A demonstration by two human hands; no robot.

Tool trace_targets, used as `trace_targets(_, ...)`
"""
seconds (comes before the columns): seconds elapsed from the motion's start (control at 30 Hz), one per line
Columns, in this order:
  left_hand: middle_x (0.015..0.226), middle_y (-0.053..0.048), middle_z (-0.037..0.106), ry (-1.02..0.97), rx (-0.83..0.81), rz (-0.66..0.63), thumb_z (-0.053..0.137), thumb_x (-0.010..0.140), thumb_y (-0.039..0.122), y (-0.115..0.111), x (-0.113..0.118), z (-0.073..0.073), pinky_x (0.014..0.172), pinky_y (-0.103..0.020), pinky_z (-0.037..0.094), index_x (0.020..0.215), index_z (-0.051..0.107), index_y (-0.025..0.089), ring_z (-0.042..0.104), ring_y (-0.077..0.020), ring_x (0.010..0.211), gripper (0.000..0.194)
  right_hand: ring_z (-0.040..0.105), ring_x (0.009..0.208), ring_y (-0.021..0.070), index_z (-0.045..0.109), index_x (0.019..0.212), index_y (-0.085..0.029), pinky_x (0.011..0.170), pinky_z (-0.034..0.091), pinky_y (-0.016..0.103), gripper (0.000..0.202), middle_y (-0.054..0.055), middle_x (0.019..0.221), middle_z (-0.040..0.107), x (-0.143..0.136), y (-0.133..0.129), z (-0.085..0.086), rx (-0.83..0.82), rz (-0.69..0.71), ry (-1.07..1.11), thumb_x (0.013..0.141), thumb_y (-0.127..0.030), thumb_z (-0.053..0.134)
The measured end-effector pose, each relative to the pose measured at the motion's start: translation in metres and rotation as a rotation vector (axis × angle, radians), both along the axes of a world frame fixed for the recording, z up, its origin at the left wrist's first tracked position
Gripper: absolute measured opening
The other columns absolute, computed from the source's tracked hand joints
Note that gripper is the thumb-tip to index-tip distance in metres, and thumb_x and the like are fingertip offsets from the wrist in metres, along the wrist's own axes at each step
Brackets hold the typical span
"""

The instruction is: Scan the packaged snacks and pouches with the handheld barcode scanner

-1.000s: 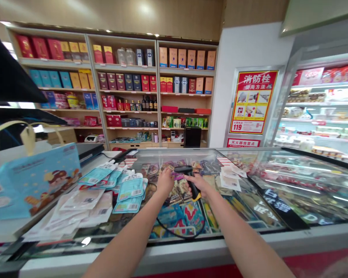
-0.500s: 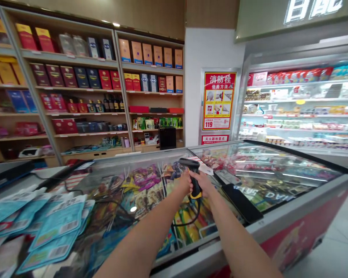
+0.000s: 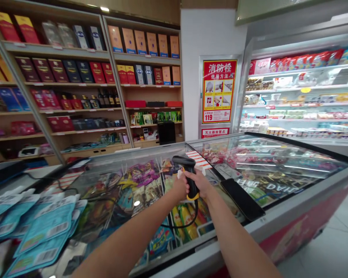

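Over the glass top of a chest freezer [image 3: 188,253], both hands are closed round a black barcode scanner [image 3: 193,189] with yellow trim. Its head points up and to the left, and a black cable loops from the handle's base. My left hand [image 3: 180,186] presses against the handle's left side, with a small white bit showing by its fingers. My right hand [image 3: 202,183] wraps the handle from the right, its thumb across the back. Something white, partly hidden, shows just behind the scanner. A black phone [image 3: 243,199] lies on the freezer to the right of my right hand.
Light-blue pouches with barcodes [image 3: 43,227] lie overlapping at the left. Colourful ice-cream packs [image 3: 185,220] show through the glass. Shelves of boxed bottles [image 3: 84,73] stand behind, beside a red fire-hydrant sign [image 3: 219,90]. A lit open fridge [image 3: 301,96] is at right.
The view has shifted slightly. Both hands and the scanner sit a little further left, and the white piece beside the scanner is now mostly hidden behind it and my right hand.
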State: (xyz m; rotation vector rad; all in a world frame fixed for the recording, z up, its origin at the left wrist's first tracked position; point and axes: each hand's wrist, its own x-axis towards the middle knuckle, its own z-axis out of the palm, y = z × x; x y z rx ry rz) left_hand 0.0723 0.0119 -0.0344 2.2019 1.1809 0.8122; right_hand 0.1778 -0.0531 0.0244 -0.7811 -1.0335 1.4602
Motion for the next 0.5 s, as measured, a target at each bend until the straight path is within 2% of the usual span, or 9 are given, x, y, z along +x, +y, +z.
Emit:
trace_targets(0.03,0.087,-0.011,0.070,0.078,0.048,-0.022,0.038,0.081,0.024,-0.010,-0.011,0.005,0.085,-0.039,0.052,0.069,0.069,0.025,0.060,-0.0247,0.105,0.032,0.048,0.038,0.0074,0.054,0.087,-0.018,0.036,0.045,0.021,0.041,-0.006,0.054,0.056,0.000,0.000,-0.001,0.003,0.010,0.008,0.064,-0.042,0.079)
trace_targets(0.07,0.100,-0.012,0.070,0.158,0.093,-0.044,0.042,0.081,0.026,-0.019,-0.022,0.011,0.092,-0.044,0.049,0.078,0.072,0.021,0.056,-0.0266,0.114,0.030,0.049,0.038,0.0077,0.054,0.088,-0.018,0.036,0.046,0.021,0.041,-0.006,0.054,0.057,0.001,0.001,-0.002,0.007,0.019,0.019,0.064,-0.042,0.079)
trace_targets(0.13,0.118,-0.010,0.066,0.306,0.141,-0.065,0.051,0.081,0.030,-0.031,-0.042,0.024,0.100,-0.051,0.041,0.095,0.071,0.022,0.051,-0.0280,0.122,0.026,0.049,0.039,0.0082,0.054,0.092,-0.019,0.037,0.046,0.022,0.043,-0.006,0.054,0.057,0.002,0.004,-0.006,0.012,0.031,0.038,0.065,-0.042,0.078)
trace_targets(0.17,0.120,-0.008,0.066,0.351,0.138,-0.048,0.053,0.083,0.032,-0.033,-0.049,0.030,0.101,-0.051,0.040,0.103,0.069,0.023,0.053,-0.0269,0.120,0.027,0.049,0.039,0.0084,0.055,0.095,-0.019,0.037,0.046,0.022,0.045,-0.006,0.055,0.058,0.002,0.005,-0.008,0.011,0.037,0.044,0.065,-0.042,0.078)
trace_targets(0.23,0.112,-0.007,0.069,0.319,0.088,0.082,0.051,0.087,0.033,-0.030,-0.056,0.043,0.099,-0.044,0.042,0.109,0.065,0.023,0.061,-0.0235,0.109,0.028,0.049,0.040,0.0084,0.054,0.099,-0.019,0.038,0.046,0.021,0.047,-0.006,0.055,0.058,0.004,0.008,-0.011,0.004,0.046,0.050,0.066,-0.042,0.078)
trace_targets(0.3,0.102,-0.008,0.071,0.204,0.043,0.277,0.056,0.084,0.035,-0.018,-0.052,0.051,0.096,-0.040,0.043,0.100,0.065,0.021,0.064,-0.0244,0.102,0.023,0.049,0.040,0.0083,0.054,0.100,-0.019,0.038,0.045,0.021,0.048,-0.007,0.055,0.058,0.006,0.011,-0.013,-0.006,0.059,0.053,0.066,-0.042,0.078)
trace_targets(0.37,0.094,-0.012,0.071,0.114,0.011,0.407,0.069,0.073,0.033,-0.007,-0.039,0.054,0.097,-0.044,0.041,0.081,0.064,0.018,0.064,-0.0296,0.101,0.018,0.050,0.040,0.0084,0.054,0.100,-0.019,0.039,0.045,0.021,0.047,-0.007,0.056,0.058,0.007,0.012,-0.014,-0.012,0.066,0.055,0.067,-0.042,0.077)
trace_targets(0.43,0.085,-0.013,0.070,0.072,-0.040,0.433,0.075,0.063,0.023,0.000,-0.022,0.048,0.098,-0.049,0.038,0.063,0.055,0.017,0.064,-0.0338,0.101,0.021,0.050,0.041,0.0085,0.054,0.099,-0.019,0.039,0.045,0.022,0.047,-0.007,0.056,0.058,0.007,0.012,-0.015,-0.018,0.065,0.053,0.066,-0.042,0.078)
trace_targets(0.5,0.080,-0.012,0.068,-0.031,-0.082,0.413,0.072,0.061,0.011,0.002,-0.006,0.038,0.099,-0.048,0.038,0.056,0.049,0.018,0.064,-0.0330,0.103,0.025,0.049,0.041,0.0086,0.054,0.097,-0.019,0.039,0.044,0.022,0.047,-0.007,0.056,0.057,0.007,0.012,-0.016,-0.026,0.052,0.045,0.064,-0.042,0.078)
